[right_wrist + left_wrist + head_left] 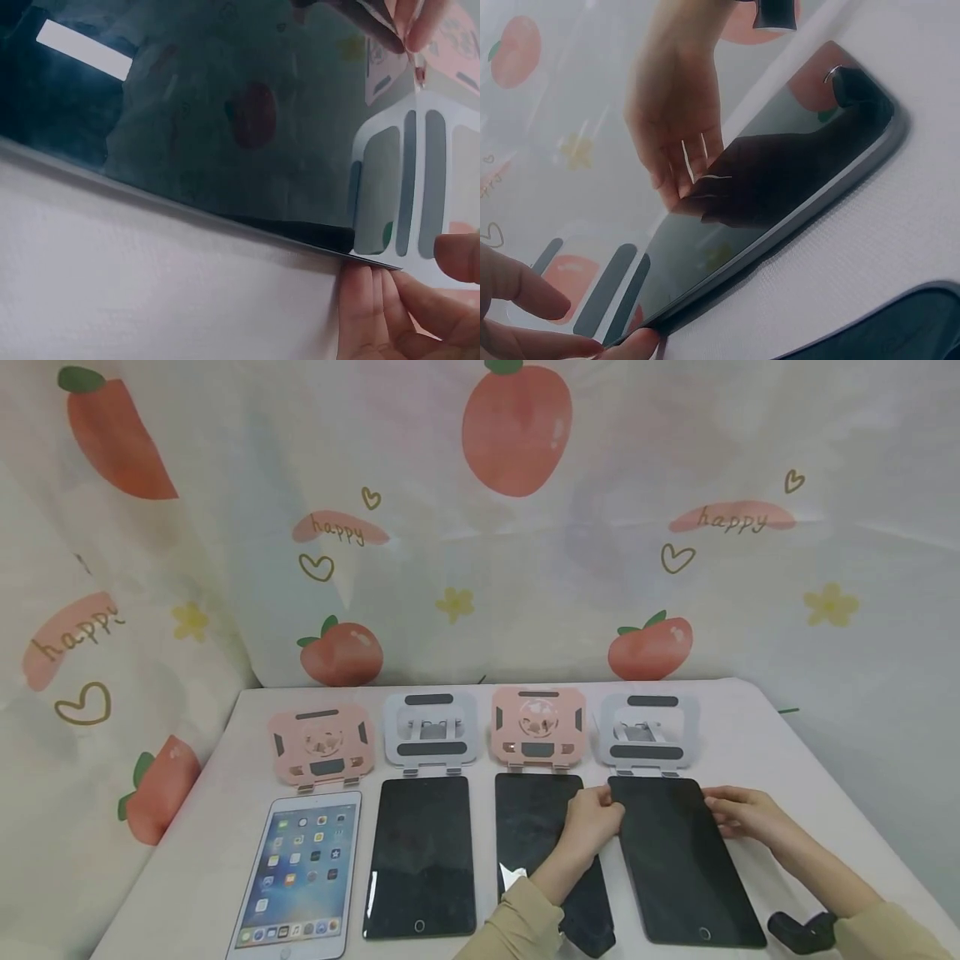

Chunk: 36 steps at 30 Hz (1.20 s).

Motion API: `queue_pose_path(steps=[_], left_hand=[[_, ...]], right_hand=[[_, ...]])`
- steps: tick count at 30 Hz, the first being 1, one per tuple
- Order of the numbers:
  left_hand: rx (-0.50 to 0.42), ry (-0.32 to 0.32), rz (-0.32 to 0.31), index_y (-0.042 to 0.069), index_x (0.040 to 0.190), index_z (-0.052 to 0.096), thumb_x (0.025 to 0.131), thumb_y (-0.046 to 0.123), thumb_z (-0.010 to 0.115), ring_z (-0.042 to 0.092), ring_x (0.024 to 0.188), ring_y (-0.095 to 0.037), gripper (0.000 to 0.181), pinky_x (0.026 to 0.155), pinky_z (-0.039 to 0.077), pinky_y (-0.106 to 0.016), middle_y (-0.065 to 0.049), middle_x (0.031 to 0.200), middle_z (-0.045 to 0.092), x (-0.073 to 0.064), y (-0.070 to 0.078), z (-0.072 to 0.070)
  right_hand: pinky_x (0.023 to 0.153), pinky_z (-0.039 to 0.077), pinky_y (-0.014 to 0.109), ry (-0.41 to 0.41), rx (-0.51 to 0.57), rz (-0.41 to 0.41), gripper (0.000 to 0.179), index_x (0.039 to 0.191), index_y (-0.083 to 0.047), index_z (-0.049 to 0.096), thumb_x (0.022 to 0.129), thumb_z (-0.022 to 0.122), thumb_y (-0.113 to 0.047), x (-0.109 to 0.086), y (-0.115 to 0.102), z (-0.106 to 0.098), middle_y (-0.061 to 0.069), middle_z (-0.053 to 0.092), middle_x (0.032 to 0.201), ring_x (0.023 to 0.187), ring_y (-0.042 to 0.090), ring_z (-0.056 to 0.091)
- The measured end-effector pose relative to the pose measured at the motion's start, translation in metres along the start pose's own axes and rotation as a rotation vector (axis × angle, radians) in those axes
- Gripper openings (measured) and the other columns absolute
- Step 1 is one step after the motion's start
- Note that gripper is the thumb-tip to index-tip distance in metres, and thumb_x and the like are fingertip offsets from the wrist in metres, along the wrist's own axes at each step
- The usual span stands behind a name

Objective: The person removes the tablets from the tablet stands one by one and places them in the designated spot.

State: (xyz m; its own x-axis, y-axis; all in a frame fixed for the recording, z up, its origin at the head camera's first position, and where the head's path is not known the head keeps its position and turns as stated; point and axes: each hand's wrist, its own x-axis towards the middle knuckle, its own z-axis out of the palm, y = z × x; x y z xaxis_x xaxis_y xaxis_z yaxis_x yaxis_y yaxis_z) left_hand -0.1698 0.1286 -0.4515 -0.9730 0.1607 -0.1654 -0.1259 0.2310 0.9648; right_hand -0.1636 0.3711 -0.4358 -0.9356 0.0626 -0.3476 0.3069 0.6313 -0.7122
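The rightmost black tablet [682, 860] lies between my two hands, its screen dark and its round button toward me. My left hand [592, 817] pinches its far left corner, thumb and a finger meeting at the edge. On the far right edge, my right hand [750, 814] touches the tablet's side with nearly straight fingers. In the right wrist view those fingers [367, 307] rest against the rim from below, and the thumb [459, 259] stands apart above. Behind the tablet, a blue-grey folding stand [688, 735] with dark pads stands joined to its far edge in this view.
Left of it lie another black tablet [517, 835], partly hidden by my left forearm, a further black tablet [422, 860], and a white tablet [300, 877] with its screen lit. Pink [538, 727] and blue-grey stands line up behind them. A black device [802, 933] sits by my right sleeve.
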Motion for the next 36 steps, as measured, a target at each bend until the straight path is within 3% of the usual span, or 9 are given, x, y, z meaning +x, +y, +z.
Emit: queue_pose_path(steps=[3, 6, 9, 14, 19, 24, 30, 36], left_hand=[[0.024, 0.004, 0.006, -0.004, 0.119, 0.065, 0.08, 0.007, 0.059, 0.068, 0.098, -0.017, 0.041, 0.083, 0.056, -0.031, -0.015, 0.11, 0.071, 0.0, 0.001, 0.0], [0.046, -0.002, 0.03, -0.006, 0.104, 0.068, 0.079, 0.006, 0.057, 0.059, 0.072, -0.009, 0.029, 0.061, 0.048, -0.022, -0.007, 0.085, 0.069, 0.002, 0.002, 0.0], [0.067, 0.009, 0.057, -0.005, 0.102, 0.069, 0.078, 0.006, 0.057, 0.051, 0.063, -0.005, 0.029, 0.056, 0.039, -0.018, -0.005, 0.079, 0.065, 0.002, 0.002, 0.0], [-0.003, 0.015, 0.022, -0.004, 0.12, 0.064, 0.08, 0.005, 0.058, 0.063, 0.06, -0.009, 0.041, 0.061, 0.051, -0.019, -0.011, 0.101, 0.07, 0.002, 0.003, -0.001], [-0.038, -0.009, 0.015, -0.004, 0.123, 0.062, 0.08, 0.005, 0.058, 0.056, 0.056, -0.006, 0.043, 0.053, 0.045, -0.016, -0.003, 0.089, 0.063, 0.002, 0.003, -0.002], [-0.027, -0.036, 0.018, -0.003, 0.126, 0.059, 0.079, 0.006, 0.059, 0.047, 0.061, -0.005, 0.047, 0.056, 0.036, -0.017, 0.004, 0.075, 0.05, 0.003, 0.004, -0.001], [0.025, -0.048, 0.067, 0.002, 0.129, 0.058, 0.078, 0.01, 0.06, 0.056, 0.091, -0.013, 0.051, 0.078, 0.046, -0.025, -0.008, 0.103, 0.061, 0.007, 0.009, -0.005], [0.126, -0.016, 0.142, 0.007, 0.128, 0.059, 0.08, 0.013, 0.061, 0.06, 0.102, -0.023, 0.048, 0.079, 0.047, -0.029, -0.011, 0.114, 0.062, 0.013, 0.014, -0.024]], right_hand=[[0.066, 0.055, 0.021, 0.002, -0.026, -0.012, 0.053, 0.132, 0.02, 0.038, 0.099, 0.047, -0.02, -0.001, -0.003, 0.0, 0.003, 0.067, 0.091, 0.075, 0.005, 0.059], [0.067, 0.055, 0.021, 0.003, -0.058, -0.02, 0.054, 0.131, 0.021, 0.038, 0.099, 0.046, -0.021, -0.001, -0.006, -0.001, 0.01, 0.068, 0.094, 0.077, 0.007, 0.06], [0.066, 0.055, 0.022, 0.011, -0.086, -0.025, 0.053, 0.131, 0.021, 0.039, 0.099, 0.047, -0.02, -0.001, -0.007, 0.0, 0.019, 0.066, 0.097, 0.079, 0.011, 0.059], [0.066, 0.055, 0.022, 0.024, -0.116, -0.028, 0.049, 0.128, 0.021, 0.041, 0.098, 0.048, -0.017, -0.001, -0.008, 0.003, 0.032, 0.061, 0.106, 0.081, 0.014, 0.06], [0.067, 0.056, 0.022, 0.017, -0.126, -0.033, 0.049, 0.128, 0.021, 0.041, 0.099, 0.047, -0.018, -0.001, -0.007, 0.003, 0.036, 0.059, 0.112, 0.083, 0.015, 0.062], [0.072, 0.059, 0.032, -0.004, -0.186, -0.077, 0.052, 0.128, 0.021, 0.041, 0.1, 0.047, -0.022, 0.0, -0.009, 0.001, 0.036, 0.059, 0.11, 0.086, 0.022, 0.065], [0.074, 0.059, 0.042, 0.038, -0.284, -0.172, 0.053, 0.126, 0.02, 0.042, 0.1, 0.046, -0.026, 0.004, -0.017, 0.0, 0.036, 0.056, 0.11, 0.092, 0.037, 0.064], [0.072, 0.057, 0.041, 0.119, -0.292, -0.243, 0.048, 0.125, 0.015, 0.048, 0.099, 0.049, -0.025, 0.004, -0.037, 0.01, 0.034, 0.057, 0.112, 0.094, 0.038, 0.061]])
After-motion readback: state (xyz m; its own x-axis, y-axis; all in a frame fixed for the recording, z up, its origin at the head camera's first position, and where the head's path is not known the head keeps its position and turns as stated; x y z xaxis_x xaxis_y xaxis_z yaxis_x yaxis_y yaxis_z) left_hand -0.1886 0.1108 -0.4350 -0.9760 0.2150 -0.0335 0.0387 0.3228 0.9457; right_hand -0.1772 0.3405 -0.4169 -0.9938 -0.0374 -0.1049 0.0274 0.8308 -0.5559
